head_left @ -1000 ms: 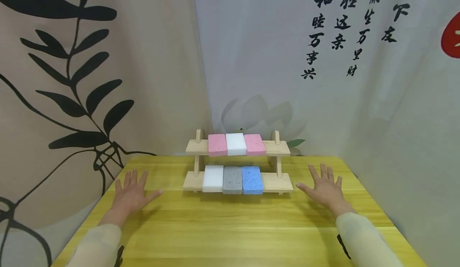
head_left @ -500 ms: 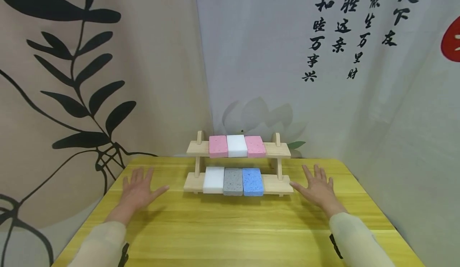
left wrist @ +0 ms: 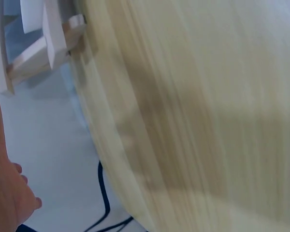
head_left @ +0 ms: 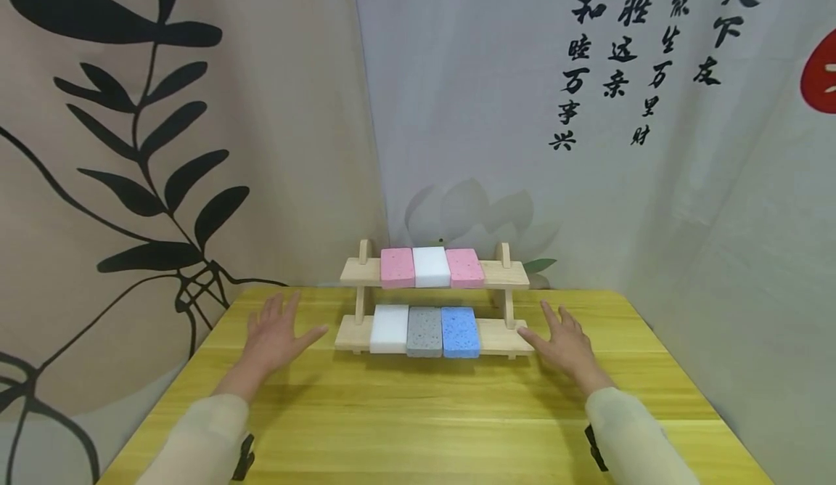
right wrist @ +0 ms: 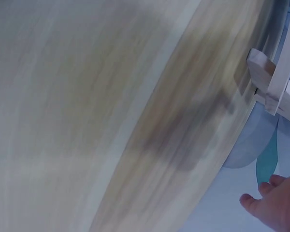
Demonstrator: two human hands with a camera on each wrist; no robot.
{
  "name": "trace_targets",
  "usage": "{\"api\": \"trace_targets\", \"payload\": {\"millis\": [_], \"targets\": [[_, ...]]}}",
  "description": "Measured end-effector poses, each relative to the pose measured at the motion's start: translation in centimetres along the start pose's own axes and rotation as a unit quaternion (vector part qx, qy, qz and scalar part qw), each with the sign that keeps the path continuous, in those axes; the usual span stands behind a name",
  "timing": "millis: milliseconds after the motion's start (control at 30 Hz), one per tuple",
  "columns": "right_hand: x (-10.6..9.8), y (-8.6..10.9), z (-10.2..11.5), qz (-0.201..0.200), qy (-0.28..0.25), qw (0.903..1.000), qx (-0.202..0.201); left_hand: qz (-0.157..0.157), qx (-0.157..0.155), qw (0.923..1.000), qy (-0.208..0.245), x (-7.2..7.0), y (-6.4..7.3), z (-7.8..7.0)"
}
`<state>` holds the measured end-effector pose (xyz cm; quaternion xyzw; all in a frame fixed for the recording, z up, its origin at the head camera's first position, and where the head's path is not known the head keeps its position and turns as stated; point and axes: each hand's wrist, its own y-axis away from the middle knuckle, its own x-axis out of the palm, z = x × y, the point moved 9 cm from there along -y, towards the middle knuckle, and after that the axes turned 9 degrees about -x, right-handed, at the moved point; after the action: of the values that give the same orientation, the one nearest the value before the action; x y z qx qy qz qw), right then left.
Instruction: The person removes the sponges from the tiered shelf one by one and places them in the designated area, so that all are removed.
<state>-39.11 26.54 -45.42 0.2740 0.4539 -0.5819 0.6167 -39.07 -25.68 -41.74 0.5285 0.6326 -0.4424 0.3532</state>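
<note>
A two-tier wooden rack [head_left: 501, 335] stands at the back of the table. Its upper shelf bears a pink sponge [head_left: 397, 267], a white sponge [head_left: 431, 266] and another pink sponge [head_left: 465, 267] side by side. On the lower shelf lie a white sponge [head_left: 389, 329], a grey sponge [head_left: 424, 332] and a blue sponge [head_left: 460, 332]. Left of the rack, my left hand [head_left: 273, 336] is held above the table with fingers spread, holding nothing. My right hand [head_left: 567, 345] hovers likewise, its thumb close to the rack's right end; whether it touches cannot be told.
The yellow wooden table [head_left: 418, 427] extends in front of the rack. Behind it hangs a pale cloth backdrop [head_left: 294, 129] with printed leaves and characters. Both wrist views show the table top with hand shadows, its edge and the rack's end.
Both hands have moved inward, toward the rack: the left to the right and slightly up, the right to the left. The rack and sponges have stayed in place; the head view shifted slightly.
</note>
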Motion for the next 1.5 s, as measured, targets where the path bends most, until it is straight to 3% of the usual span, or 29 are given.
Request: {"api": "trace_targets", "payload": {"millis": [500,800,1167,1400,1500], "targets": [[1.5,-0.2,0.6,0.003,-0.078,0.9967,0.021,0.001,-0.015,0.9977,0.066,-0.2,-0.9,-2.5],[2.6,-0.8,0.7,-0.007,-0.148,0.9885,0.029,0.013,-0.027,0.9937,0.108,-0.3,-1.2,-3.9],[3.6,-0.8,0.9,-0.005,-0.216,0.9758,0.032,0.041,-0.057,0.9762,0.205,0.1,-1.6,-6.4],[4.2,-0.3,0.7,-0.004,-0.245,0.9683,0.051,0.050,-0.076,0.9585,0.270,1.0,-1.9,-8.0],[4.4,-0.3,0.4,-0.006,-0.255,0.9653,0.057,0.051,-0.078,0.9544,0.284,1.3,-2.0,-8.7]]}}
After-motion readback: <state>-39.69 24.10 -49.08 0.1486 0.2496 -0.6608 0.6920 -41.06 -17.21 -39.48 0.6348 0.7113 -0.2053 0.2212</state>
